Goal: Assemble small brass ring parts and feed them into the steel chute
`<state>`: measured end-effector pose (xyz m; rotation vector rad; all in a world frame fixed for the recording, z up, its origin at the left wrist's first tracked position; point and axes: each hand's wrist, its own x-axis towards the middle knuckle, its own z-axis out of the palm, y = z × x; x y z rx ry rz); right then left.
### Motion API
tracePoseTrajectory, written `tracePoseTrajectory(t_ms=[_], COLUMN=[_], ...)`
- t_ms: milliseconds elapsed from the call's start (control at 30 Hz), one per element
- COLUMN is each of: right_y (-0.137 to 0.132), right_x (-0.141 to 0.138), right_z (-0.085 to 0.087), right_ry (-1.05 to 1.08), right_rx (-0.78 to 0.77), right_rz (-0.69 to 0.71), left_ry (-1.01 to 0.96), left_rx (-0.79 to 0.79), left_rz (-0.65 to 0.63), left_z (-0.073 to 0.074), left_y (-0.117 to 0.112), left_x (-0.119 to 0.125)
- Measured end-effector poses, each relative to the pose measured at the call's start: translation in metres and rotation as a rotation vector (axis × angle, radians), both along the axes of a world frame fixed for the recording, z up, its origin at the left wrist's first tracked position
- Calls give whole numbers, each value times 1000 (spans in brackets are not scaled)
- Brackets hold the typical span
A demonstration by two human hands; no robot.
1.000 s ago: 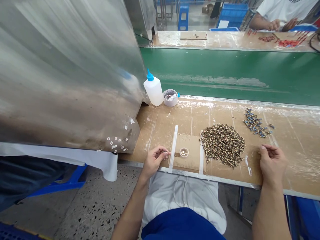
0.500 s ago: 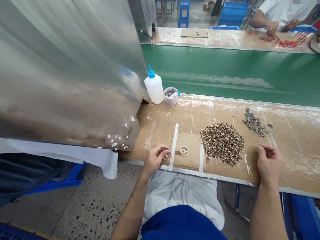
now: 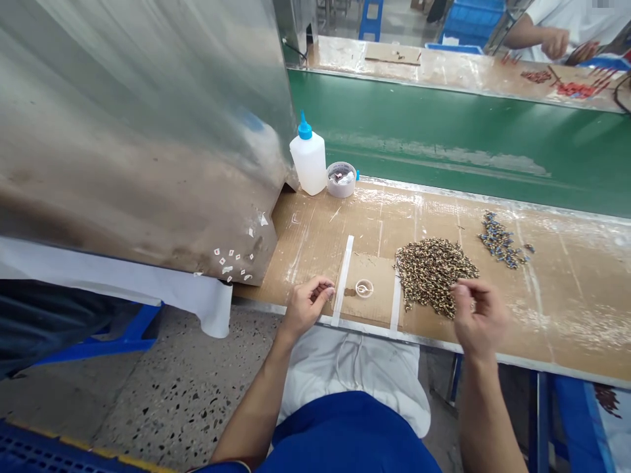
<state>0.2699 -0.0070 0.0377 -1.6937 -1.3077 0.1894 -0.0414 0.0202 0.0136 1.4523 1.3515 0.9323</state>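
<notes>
Looking down from the head camera, I see the left hand [image 3: 306, 303] at the near edge of the surface [image 3: 315, 230], just left of a white strip [image 3: 344, 276]. Its grip is curled almost closed, thumb against fingertips, and I cannot tell whether anything small sits inside it. The right hand [image 3: 479, 316] is at the near right edge of the pile of brass pieces [image 3: 431, 269]. Its grip is drawn in to a pinch, and I cannot tell whether it has a piece.

A small ring [image 3: 364, 288] lies between the hands on a cardboard patch, with a second strip [image 3: 396, 299] on its right. A smaller bluish pile [image 3: 500, 240] lies farther back and right, apart from the brass one.

At the back left a bottle [image 3: 309, 161] with a blue tip stands upright, just beside a round tub [image 3: 341, 180] and against a metal housing [image 3: 148, 131]. A green belt [image 3: 468, 144] runs behind. Beyond it, another person's hand [image 3: 555, 43] is near some red pieces [image 3: 574, 87].
</notes>
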Motion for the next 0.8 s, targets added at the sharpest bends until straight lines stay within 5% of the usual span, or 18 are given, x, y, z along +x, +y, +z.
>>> tracePoseTrajectory(t_ms=[133,233,467,800], right_y=[-8,-13,-12,5], right_x=[-53,-77,-88,-93], right_z=[3,-5,-29,-27], right_ry=[-10,10,83,111], right_rx=[-14,-28,-93,-77], right_rz=[437,583,522,497], left_ry=[-9,9,75,64], left_rx=[-9,5,115,151], left_rz=[8,-1,-25,-4], left_z=[-3,-4,-1,-7], left_y=[-1,-1,-1,-3], left_x=[-1,-1,-1,-1])
